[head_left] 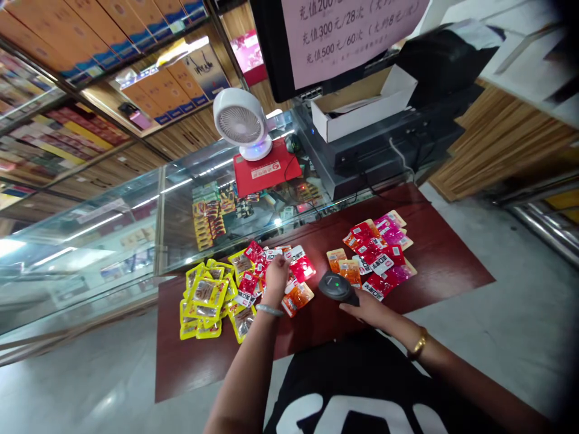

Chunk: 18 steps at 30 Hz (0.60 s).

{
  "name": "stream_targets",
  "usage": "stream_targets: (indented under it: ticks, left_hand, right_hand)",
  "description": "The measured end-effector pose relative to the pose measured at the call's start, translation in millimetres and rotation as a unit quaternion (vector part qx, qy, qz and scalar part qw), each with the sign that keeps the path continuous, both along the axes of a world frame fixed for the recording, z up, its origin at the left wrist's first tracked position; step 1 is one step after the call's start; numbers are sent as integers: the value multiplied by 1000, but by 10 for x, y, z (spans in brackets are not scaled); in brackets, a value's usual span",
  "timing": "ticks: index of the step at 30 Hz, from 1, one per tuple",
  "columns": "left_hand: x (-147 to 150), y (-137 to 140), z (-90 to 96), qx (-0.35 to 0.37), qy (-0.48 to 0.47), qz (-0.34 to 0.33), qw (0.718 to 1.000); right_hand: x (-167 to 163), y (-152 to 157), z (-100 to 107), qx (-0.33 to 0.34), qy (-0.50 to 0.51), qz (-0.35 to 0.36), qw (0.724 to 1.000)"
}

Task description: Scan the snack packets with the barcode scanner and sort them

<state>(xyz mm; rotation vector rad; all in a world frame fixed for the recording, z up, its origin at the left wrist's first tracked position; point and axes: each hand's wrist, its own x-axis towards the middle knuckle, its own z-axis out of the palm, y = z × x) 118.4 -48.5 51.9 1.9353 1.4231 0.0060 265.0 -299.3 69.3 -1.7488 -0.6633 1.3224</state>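
In the head view, my left hand (277, 280) is closed on the edge of a red and white snack packet (302, 265), above a loose pile of red, white and orange packets (248, 283). My right hand (367, 308) grips a black handheld barcode scanner (335, 286) showing a small green light. The scanner's head points toward the packets in the middle. Beyond it, to the right, lies a second pile of red, orange and pink packets (373, 250). Yellow-edged packets (205, 295) are heaped left of my left hand.
The dark red board (303, 334) carries the packets beside a glass display counter (181, 211). Farther back are a white fan (242, 120), a red mat (266, 172), a black cash drawer (348, 163) and an open white box (362, 114). Shelves of boxed goods (167, 87) line the back.
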Motion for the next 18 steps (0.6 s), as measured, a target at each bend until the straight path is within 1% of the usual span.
stream_targets:
  ticks: [2,4,5,6,7,9,11,13,15,18]
  left_hand:
    - [-141,87,101,110,52,3,993]
    - [-165,113,150,225,82,0,971]
    - [-116,93,144,251,80,-16,964]
    - [-26,49,114,247,68,-46,965]
    - [101,-14,63,220,48,-83,971]
    - [428,-176,-88,130,0,-155,979]
    - [773,-334,-263,45,-24,-171,984]
    - [1049,-441,-415,-34,-23,-173,984]
    - [1206,-478,-518,-79,-12,-176,981]
    - [1224,-433,-570,-88,0,-174,981]
  right_hand:
    - [-35,-7,14,-2,1,-1,1000]
    - [-53,-42,5,-7,2,-9,1000]
    - [-55,-69,-8,-11,2,-16,1000]
    - [-51,-100,-24,-15,3,-23,1000]
    - [-44,-135,-43,-19,3,-31,999]
    - [-18,-208,-83,-26,3,-45,999]
    - [16,-276,-116,-34,2,-56,998]
    - [51,-328,-137,-41,-2,-67,997]
    - [81,-358,-144,-45,-9,-79,996]
    - [105,-356,-133,-44,-18,-96,994]
